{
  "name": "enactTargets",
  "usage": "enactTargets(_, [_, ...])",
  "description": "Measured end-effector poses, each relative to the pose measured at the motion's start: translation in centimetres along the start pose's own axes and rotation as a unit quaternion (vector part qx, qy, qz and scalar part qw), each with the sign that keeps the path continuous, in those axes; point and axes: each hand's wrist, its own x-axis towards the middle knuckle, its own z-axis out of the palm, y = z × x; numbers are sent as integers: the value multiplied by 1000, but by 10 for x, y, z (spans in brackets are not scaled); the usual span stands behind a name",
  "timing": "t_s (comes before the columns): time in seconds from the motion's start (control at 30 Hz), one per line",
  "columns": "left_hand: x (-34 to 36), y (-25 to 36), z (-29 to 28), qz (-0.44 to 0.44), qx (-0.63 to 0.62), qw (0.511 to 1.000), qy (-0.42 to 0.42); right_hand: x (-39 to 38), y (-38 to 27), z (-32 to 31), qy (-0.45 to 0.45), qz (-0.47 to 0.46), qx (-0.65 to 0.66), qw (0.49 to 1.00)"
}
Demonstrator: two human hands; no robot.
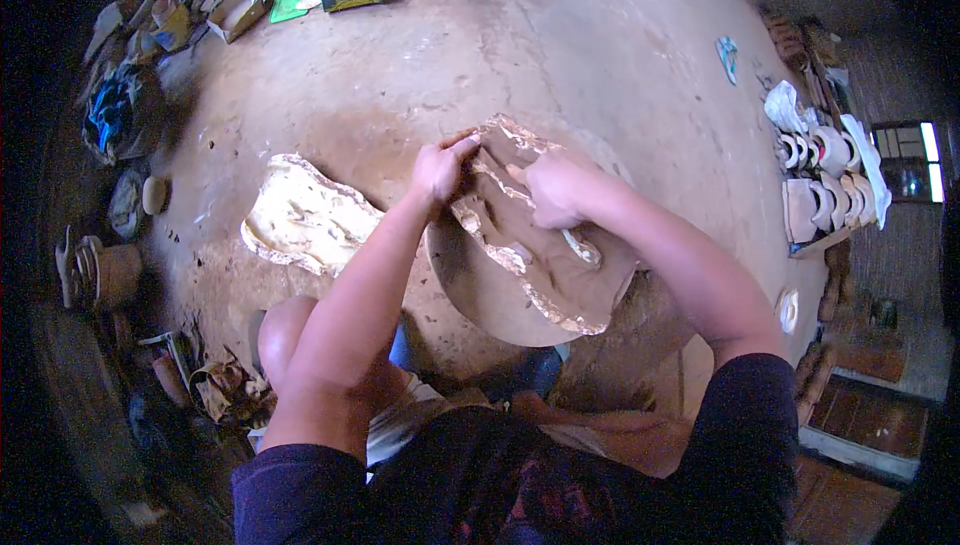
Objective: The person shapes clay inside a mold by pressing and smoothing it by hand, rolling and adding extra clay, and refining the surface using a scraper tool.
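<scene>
On the round board [480, 295] at the person's knees lies the clay-filled mould [540, 245] — left hand [437, 170] and right hand [555, 190], fingers bunched, press down; best worked evenly from centre outward — no trapped air.

A single head-worn fisheye view looks steeply down, close over both forearms and the earthen floor [600, 55]

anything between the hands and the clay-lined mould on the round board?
Nothing visible. The left hand and right hand already press directly on the brown clay in the mould, which lies on the round board. The second pale mould lies apart, to the left.
</scene>
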Motion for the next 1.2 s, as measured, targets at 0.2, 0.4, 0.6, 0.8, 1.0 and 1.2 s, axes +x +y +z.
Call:
enactTargets(0.2, [2, 5, 10, 24, 50, 998, -22, -30, 20, 9, -35, 32, 11, 999])
enactTargets(0.4, [-2, 20, 18, 46, 152, 984, 77, -43, 41, 48, 30, 53, 100, 993])
enactTargets(0.6, [-9, 13, 35, 103, 106, 966, 210, -76, 32, 71, 45, 124, 217, 967])
enactTargets(0.8, [12, 1, 26, 147, 39, 980, 125, -109, 19, 108, 58, 115, 213, 968])
enactTargets(1.0, [5, 2, 39, 205, 179, 949, 162, -206, 64, 150, 189, 283, 313, 887])
enactTargets(1.2, [-63, -22, 30, 155, 241, 948, 140, -321, 139, 347, 288, 502, 210, 788])
